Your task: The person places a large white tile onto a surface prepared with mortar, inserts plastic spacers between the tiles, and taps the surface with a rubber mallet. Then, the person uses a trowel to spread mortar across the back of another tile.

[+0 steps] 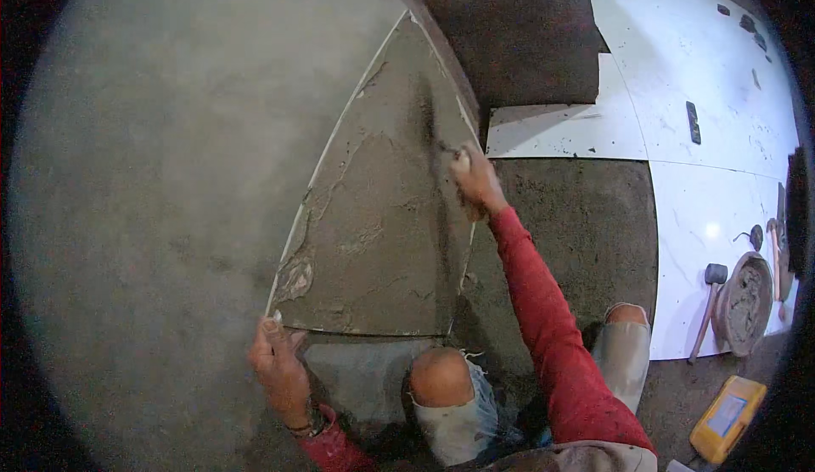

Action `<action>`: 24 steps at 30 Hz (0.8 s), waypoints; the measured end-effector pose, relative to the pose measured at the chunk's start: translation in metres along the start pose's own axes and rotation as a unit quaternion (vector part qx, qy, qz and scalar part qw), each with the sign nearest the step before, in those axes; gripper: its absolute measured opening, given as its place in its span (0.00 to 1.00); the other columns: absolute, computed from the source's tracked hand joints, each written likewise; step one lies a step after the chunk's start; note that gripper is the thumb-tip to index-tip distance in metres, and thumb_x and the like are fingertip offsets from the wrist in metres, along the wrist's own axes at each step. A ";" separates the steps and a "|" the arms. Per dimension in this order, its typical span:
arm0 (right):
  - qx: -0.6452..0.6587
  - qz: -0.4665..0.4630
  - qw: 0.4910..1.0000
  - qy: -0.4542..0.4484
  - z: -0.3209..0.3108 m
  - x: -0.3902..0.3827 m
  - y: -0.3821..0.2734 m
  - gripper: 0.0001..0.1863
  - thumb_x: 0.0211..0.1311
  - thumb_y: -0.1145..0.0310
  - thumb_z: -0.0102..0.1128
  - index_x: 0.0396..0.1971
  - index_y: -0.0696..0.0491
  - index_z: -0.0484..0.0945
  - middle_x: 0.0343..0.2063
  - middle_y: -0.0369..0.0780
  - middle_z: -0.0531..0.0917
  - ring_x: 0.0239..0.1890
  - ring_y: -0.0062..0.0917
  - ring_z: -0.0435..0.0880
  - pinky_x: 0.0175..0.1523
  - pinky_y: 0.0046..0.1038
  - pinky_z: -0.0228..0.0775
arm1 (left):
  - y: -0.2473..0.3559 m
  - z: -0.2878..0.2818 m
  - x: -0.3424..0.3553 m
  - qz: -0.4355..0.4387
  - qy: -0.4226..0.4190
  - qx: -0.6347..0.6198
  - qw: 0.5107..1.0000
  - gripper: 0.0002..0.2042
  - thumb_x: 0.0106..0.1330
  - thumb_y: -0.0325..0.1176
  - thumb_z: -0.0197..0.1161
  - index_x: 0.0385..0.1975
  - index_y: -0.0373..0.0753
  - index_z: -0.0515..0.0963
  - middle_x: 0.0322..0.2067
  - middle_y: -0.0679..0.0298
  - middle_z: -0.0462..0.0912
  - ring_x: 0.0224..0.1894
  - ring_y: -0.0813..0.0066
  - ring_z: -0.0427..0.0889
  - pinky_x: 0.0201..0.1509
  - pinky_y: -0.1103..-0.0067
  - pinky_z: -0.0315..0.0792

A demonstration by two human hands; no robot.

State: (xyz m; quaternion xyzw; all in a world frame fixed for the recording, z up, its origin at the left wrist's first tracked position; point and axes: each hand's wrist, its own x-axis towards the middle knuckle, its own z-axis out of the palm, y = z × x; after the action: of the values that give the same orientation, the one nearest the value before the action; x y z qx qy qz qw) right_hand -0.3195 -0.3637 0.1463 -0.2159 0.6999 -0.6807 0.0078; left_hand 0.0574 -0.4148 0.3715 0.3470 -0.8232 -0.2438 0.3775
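A large tile (365,243) is tilted up in front of my knees, its upturned face coated with grey mortar and its pale edges showing. My left hand (280,362) is closed on the tile's lower left corner, thumb over the edge. Near the tile's right edge, my right hand (477,182) is wrapped round the handle of a trowel. The trowel's dark blade (427,115) is blurred by motion and lies over the mortar; its exact outline cannot be made out.
White tiles (560,132) cover the floor at right, bordering rough mortar (569,226). On them stand a mortar-filled bowl (768,281), a mallet (713,277) and a small black block (694,122). A yellow device (747,391) lies lower right. Bare grey floor (161,175) stretches left.
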 end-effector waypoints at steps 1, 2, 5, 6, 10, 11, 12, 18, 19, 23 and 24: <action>0.013 0.046 0.999 0.016 -0.009 0.022 0.027 0.23 0.53 0.59 0.58 0.46 0.57 0.71 0.43 0.57 0.78 0.46 0.52 0.77 0.50 0.43 0.69 | 0.000 0.007 0.000 -0.003 -0.007 -0.007 1.000 0.26 0.72 0.52 0.44 0.30 0.28 0.72 0.22 0.64 0.70 0.27 0.78 0.73 0.38 0.73 0.78; 0.020 0.065 0.997 0.024 -0.015 0.041 0.040 0.23 0.53 0.59 0.58 0.47 0.57 0.71 0.43 0.57 0.78 0.46 0.51 0.77 0.49 0.43 0.69 | 0.001 0.013 0.001 0.005 -0.023 -0.020 1.000 0.26 0.72 0.51 0.44 0.31 0.29 0.72 0.22 0.65 0.70 0.27 0.79 0.73 0.38 0.73 0.78; -0.049 0.060 0.997 0.030 -0.024 0.083 0.047 0.22 0.52 0.58 0.59 0.42 0.58 0.71 0.37 0.57 0.78 0.41 0.52 0.78 0.45 0.42 0.69 | 0.006 0.020 0.002 0.007 -0.026 -0.038 0.999 0.25 0.72 0.51 0.44 0.31 0.29 0.72 0.22 0.64 0.70 0.27 0.79 0.72 0.38 0.73 0.78; -0.047 0.057 0.997 0.029 -0.026 0.090 0.042 0.22 0.52 0.58 0.59 0.42 0.58 0.71 0.37 0.57 0.78 0.41 0.52 0.78 0.45 0.42 0.69 | 0.005 0.020 0.001 -0.009 -0.021 -0.039 0.999 0.25 0.72 0.51 0.44 0.31 0.30 0.72 0.22 0.64 0.70 0.27 0.79 0.72 0.38 0.73 0.78; 0.026 -0.039 0.999 0.027 -0.024 0.085 -0.007 0.19 0.53 0.59 0.58 0.38 0.58 0.71 0.35 0.57 0.78 0.41 0.52 0.78 0.41 0.41 0.70 | 0.003 0.017 0.002 0.003 -0.022 -0.025 0.999 0.26 0.72 0.51 0.43 0.31 0.29 0.72 0.22 0.64 0.70 0.26 0.78 0.73 0.38 0.73 0.77; -0.017 -0.107 0.992 0.060 -0.019 0.069 -0.029 0.19 0.54 0.61 0.57 0.42 0.57 0.70 0.32 0.55 0.79 0.37 0.48 0.79 0.41 0.40 0.70 | 0.003 0.014 0.001 0.001 -0.015 0.009 1.000 0.26 0.73 0.52 0.43 0.31 0.29 0.72 0.21 0.64 0.70 0.26 0.77 0.73 0.38 0.73 0.77; -0.064 -0.177 0.977 0.096 -0.018 0.052 -0.055 0.20 0.56 0.63 0.56 0.47 0.56 0.68 0.30 0.52 0.80 0.33 0.45 0.80 0.41 0.39 0.71 | 0.003 0.011 0.000 0.001 -0.010 0.038 0.999 0.27 0.73 0.52 0.42 0.31 0.29 0.72 0.21 0.64 0.70 0.26 0.77 0.73 0.37 0.72 0.76; -0.030 -0.111 0.992 0.050 -0.016 -0.030 -0.138 0.15 0.59 0.64 0.54 0.44 0.53 0.68 0.31 0.56 0.79 0.36 0.55 0.78 0.36 0.50 0.69 | 0.017 0.013 0.000 0.015 -0.028 0.034 0.999 0.26 0.73 0.52 0.41 0.30 0.31 0.70 0.19 0.65 0.66 0.24 0.78 0.70 0.35 0.74 0.74; -0.040 -0.099 0.994 0.032 -0.014 -0.041 -0.142 0.15 0.59 0.65 0.54 0.44 0.53 0.66 0.31 0.56 0.79 0.36 0.56 0.77 0.37 0.49 0.68 | 0.018 0.014 0.000 0.013 -0.025 0.036 0.999 0.26 0.73 0.52 0.41 0.30 0.31 0.70 0.19 0.65 0.66 0.24 0.78 0.70 0.35 0.74 0.74; -0.028 -0.119 0.993 -0.001 0.000 -0.091 -0.152 0.17 0.58 0.67 0.55 0.46 0.53 0.64 0.27 0.55 0.78 0.31 0.56 0.77 0.33 0.47 0.67 | 0.009 0.017 0.000 0.012 -0.028 -0.009 0.999 0.24 0.73 0.50 0.42 0.30 0.31 0.71 0.19 0.67 0.65 0.24 0.80 0.68 0.36 0.74 0.75; -0.030 -0.118 0.993 -0.007 0.003 -0.103 -0.151 0.17 0.58 0.67 0.55 0.46 0.53 0.64 0.27 0.55 0.78 0.31 0.56 0.77 0.33 0.47 0.67 | 0.006 0.017 0.000 0.011 -0.032 -0.023 0.999 0.24 0.74 0.50 0.42 0.30 0.31 0.71 0.19 0.67 0.65 0.25 0.80 0.68 0.37 0.74 0.75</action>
State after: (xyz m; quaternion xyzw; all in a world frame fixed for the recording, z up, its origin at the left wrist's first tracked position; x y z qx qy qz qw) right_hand -0.1814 -0.3312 0.2617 -0.3021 0.6892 -0.6544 -0.0740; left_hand 0.0410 -0.4082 0.3655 0.3216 -0.8326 -0.2696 0.3616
